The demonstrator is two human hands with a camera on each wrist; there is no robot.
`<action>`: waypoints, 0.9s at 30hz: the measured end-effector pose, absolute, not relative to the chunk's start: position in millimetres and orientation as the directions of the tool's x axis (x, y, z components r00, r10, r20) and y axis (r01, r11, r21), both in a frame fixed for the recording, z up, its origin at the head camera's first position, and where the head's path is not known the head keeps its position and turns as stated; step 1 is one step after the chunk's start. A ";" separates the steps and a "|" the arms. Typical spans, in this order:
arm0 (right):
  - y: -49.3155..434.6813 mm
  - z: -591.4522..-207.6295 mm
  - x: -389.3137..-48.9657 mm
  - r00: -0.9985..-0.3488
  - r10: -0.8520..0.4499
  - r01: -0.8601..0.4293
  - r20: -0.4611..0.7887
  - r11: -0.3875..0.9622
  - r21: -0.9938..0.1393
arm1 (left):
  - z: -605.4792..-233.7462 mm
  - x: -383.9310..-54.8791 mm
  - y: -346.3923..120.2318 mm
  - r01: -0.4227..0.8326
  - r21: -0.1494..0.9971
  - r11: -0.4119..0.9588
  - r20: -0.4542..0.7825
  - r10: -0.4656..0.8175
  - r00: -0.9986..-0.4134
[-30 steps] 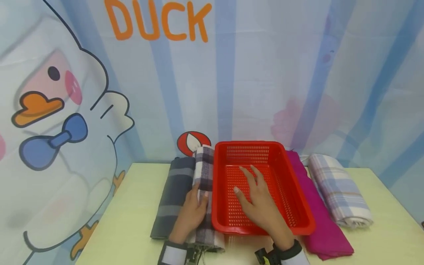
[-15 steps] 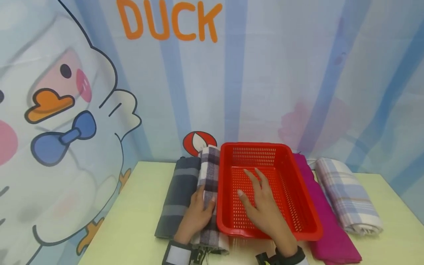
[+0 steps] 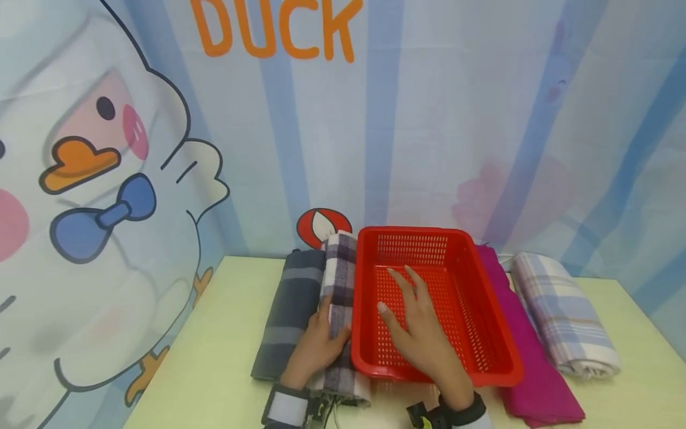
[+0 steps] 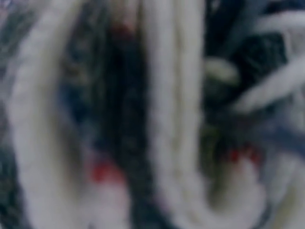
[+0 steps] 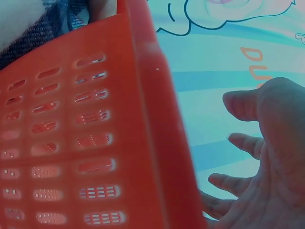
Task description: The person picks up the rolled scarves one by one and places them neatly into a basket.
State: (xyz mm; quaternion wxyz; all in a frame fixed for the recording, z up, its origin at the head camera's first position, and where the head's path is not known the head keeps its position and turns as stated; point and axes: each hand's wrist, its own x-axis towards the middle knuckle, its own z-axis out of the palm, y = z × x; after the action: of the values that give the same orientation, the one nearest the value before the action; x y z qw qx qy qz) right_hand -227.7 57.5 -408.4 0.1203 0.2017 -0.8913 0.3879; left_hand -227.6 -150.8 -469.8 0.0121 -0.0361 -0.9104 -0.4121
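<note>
My left hand (image 3: 313, 348) lies over the near half of a folded purple-and-white plaid cloth (image 3: 339, 271). Its fingers extend along the cloth's left side and its thumb is spread toward the basket. In the left wrist view the cloth's folded layers (image 4: 176, 109) fill the frame, close and blurred. Over a red plastic basket (image 3: 466, 286), slatted and with nothing inside, hovers my right hand (image 3: 423, 328), fingers spread and holding nothing. The right wrist view shows the basket's slotted wall (image 5: 119, 143) beside that hand (image 5: 267, 162).
Left of the plaid cloth lies a folded dark grey striped cloth (image 3: 292, 316). A magenta cloth (image 3: 536, 369) runs along the basket's right side, and a rolled pale checked cloth (image 3: 568, 322) lies beyond it. Behind the pale yellow table (image 3: 198, 351) hangs a printed curtain (image 3: 429, 119).
The head view has turned slightly, shifting the scene rightward. My left thumb has spread farther from the fingers across the plaid cloth. My right hand stays over the basket with little movement.
</note>
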 end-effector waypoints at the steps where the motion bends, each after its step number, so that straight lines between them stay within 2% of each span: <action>1: 57.1 -408.3 -228.0 -0.890 -0.266 -0.452 0.370 0.616 -0.644 | -469.7 -227.7 -151.2 0.076 0.749 0.658 0.051 0.057 -0.997; 13: 54.1 -408.6 -229.7 -0.898 -0.271 -0.438 0.346 0.617 -0.653 | -470.0 -226.9 -153.1 0.100 0.740 0.665 0.055 0.088 -0.995; 27: 45.3 -407.0 -231.8 -0.894 -0.283 -0.447 0.347 0.602 -0.662 | -468.8 -227.9 -154.8 0.054 0.744 0.667 -0.001 0.081 -0.997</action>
State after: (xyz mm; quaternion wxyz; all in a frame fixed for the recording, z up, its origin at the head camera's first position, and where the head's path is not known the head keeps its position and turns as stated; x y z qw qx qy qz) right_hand -231.8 45.3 -407.0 0.1038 0.2053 -0.8889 0.3962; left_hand -227.9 -154.8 -468.8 -0.0168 -0.0368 -0.9127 -0.4067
